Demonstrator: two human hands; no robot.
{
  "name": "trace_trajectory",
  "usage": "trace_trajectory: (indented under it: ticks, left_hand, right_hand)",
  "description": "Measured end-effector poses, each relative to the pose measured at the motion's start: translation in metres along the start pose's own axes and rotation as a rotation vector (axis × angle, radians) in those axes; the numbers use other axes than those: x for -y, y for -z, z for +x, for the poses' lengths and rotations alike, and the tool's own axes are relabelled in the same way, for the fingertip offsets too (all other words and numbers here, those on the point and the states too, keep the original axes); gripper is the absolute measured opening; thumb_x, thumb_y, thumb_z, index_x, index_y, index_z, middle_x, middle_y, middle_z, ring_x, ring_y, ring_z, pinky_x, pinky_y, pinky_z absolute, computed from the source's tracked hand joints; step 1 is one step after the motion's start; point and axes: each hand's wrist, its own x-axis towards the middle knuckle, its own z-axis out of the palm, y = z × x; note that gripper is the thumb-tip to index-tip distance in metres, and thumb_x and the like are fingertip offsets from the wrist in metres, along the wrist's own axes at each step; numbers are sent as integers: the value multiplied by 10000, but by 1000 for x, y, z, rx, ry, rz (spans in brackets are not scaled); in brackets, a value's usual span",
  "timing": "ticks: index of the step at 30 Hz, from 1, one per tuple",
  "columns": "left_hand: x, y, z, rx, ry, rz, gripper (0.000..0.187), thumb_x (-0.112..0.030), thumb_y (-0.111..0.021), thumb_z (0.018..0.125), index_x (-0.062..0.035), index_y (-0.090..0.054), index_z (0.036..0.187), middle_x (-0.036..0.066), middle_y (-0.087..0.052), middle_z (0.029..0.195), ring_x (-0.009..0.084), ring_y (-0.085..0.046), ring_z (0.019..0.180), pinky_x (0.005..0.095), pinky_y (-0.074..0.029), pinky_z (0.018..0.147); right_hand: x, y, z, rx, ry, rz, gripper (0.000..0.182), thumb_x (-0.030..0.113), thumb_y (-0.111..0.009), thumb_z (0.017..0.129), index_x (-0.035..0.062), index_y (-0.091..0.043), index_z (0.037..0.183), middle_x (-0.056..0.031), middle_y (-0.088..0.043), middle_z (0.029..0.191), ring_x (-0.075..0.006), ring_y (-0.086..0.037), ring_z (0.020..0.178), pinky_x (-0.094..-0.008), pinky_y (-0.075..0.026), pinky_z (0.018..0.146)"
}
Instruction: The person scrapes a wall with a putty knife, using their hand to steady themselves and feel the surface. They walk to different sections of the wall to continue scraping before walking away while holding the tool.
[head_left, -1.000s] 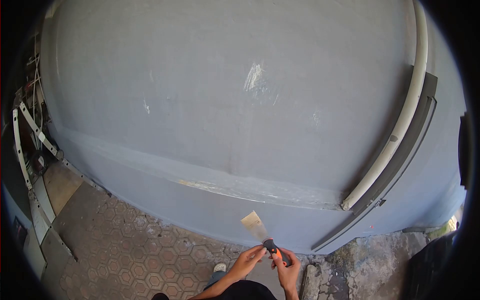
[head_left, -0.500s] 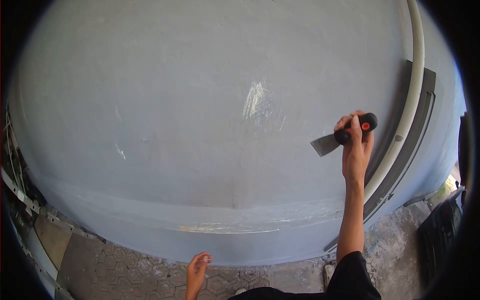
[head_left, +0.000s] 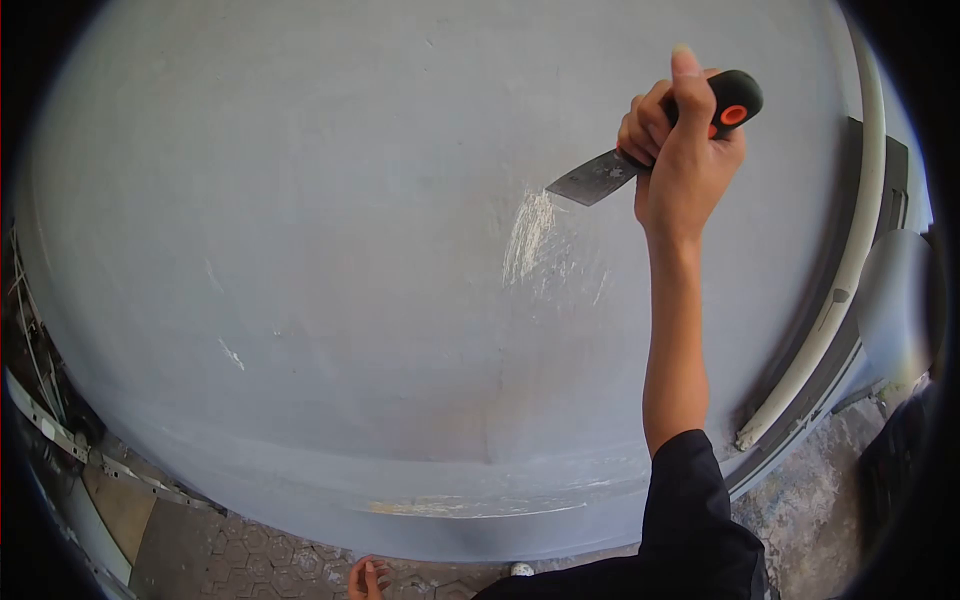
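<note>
My right hand [head_left: 685, 150] is wrapped round the black and orange handle of a scraper [head_left: 598, 178], thumb raised. Its flat metal blade points left, the tip at the upper edge of a whitish scratched patch [head_left: 530, 237] on the grey-blue wall [head_left: 350, 250]. Low at the bottom edge of the view, my left hand [head_left: 369, 579] is partly visible with its fingers curled, near the foot of the wall; what it holds, if anything, is too small to tell.
A pale pipe [head_left: 860, 230] runs down the wall's right side. Another scraped streak [head_left: 470, 508] crosses the wall's lower part. Hexagonal paving [head_left: 265, 560] lies below. Metal framing [head_left: 60, 435] stands at the left, and a dark object [head_left: 895, 460] at the right.
My right hand has moved up and left with the scraper, bringing the blade to the scratched patch. My left hand has sunk lower in view. The wall markings appear lower.
</note>
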Motion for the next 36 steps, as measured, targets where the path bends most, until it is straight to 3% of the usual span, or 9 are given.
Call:
trace_trajectory:
  ticks: [4, 6, 8, 13, 17, 21, 26, 29, 36]
  left_hand:
    - [-8, -20, 17, -55, 1, -65, 453, -388, -536, 1011, -58, -594, 1316, 154, -661, 1177, 261, -653, 1052, 383, -528, 871]
    - [-6, -28, 32, -45, -43, -62, 439, -368, -532, 1016, -54, -588, 1316, 155, -657, 1182, 265, -653, 1054, 387, -529, 880]
    - [-13, -36, 45, -39, -40, -33, 437, -366, -528, 1019, -55, -583, 1320, 153, -655, 1181, 266, -653, 1053, 388, -530, 879]
    - [-6, -51, 90, 32, -81, -74, 431, -362, -525, 1023, -63, -568, 1330, 144, -655, 1170, 264, -656, 1044, 388, -536, 868]
    - [-28, -48, 142, 180, -143, -63, 415, -343, -542, 1018, -65, -568, 1325, 136, -659, 1153, 257, -658, 1029, 387, -539, 853]
    - [-33, -38, 185, 217, -245, -39, 395, -320, -551, 1017, -61, -575, 1315, 134, -660, 1142, 244, -659, 1003, 384, -541, 835]
    - [-27, -37, 216, 229, -267, -92, 377, -298, -551, 1019, -55, -574, 1307, 127, -662, 1129, 236, -660, 989, 370, -542, 819]
    - [-24, -39, 221, 249, -259, -101, 368, -288, -550, 1020, -51, -573, 1300, 122, -663, 1115, 234, -662, 980, 362, -541, 810]
    - [-29, -56, 221, 251, -249, -90, 357, -279, -552, 1019, -47, -571, 1289, 114, -670, 1056, 223, -662, 939, 349, -538, 790]
  right_hand:
    - [-82, 6, -26, -1, -97, -203, 358, 213, -679, 922, 77, -465, 669, 24, -450, 547, -58, -418, 456, -227, -315, 411]
    - [-89, 10, -36, 70, -329, -59, 334, 228, -692, 918, 79, -485, 703, 30, -472, 568, -50, -435, 475, -219, -330, 420]
    - [-78, 6, -32, 95, -142, -123, 334, 141, -609, 950, 92, -380, 712, 19, -371, 522, -55, -326, 418, -237, -258, 386]
    - [-41, 2, -2, 65, 149, -46, 275, 143, -572, 955, 82, -391, 756, 11, -345, 504, -59, -280, 398, -246, -232, 377]
    - [-97, 1, -38, 23, -188, -136, 277, 133, -581, 948, 85, -380, 765, 8, -346, 508, -64, -293, 397, -257, -243, 372]
    - [-69, -16, -37, 74, -118, -158, 284, 173, -569, 955, 93, -386, 753, 14, -319, 498, -67, -252, 396, -259, -225, 377]
    - [-53, -13, -23, 149, 236, -236, 251, 227, -484, 982, 109, -423, 769, 22, -309, 506, -63, -233, 387, -246, -222, 379]
    - [-97, -5, -55, -34, -155, -177, 258, 145, -546, 944, 109, -380, 749, 6, -317, 483, -75, -251, 377, -265, -229, 359]
    - [-47, -16, -36, 200, 83, -157, 235, 206, -523, 949, 119, -386, 777, 8, -317, 492, -67, -207, 386, -263, -242, 369]
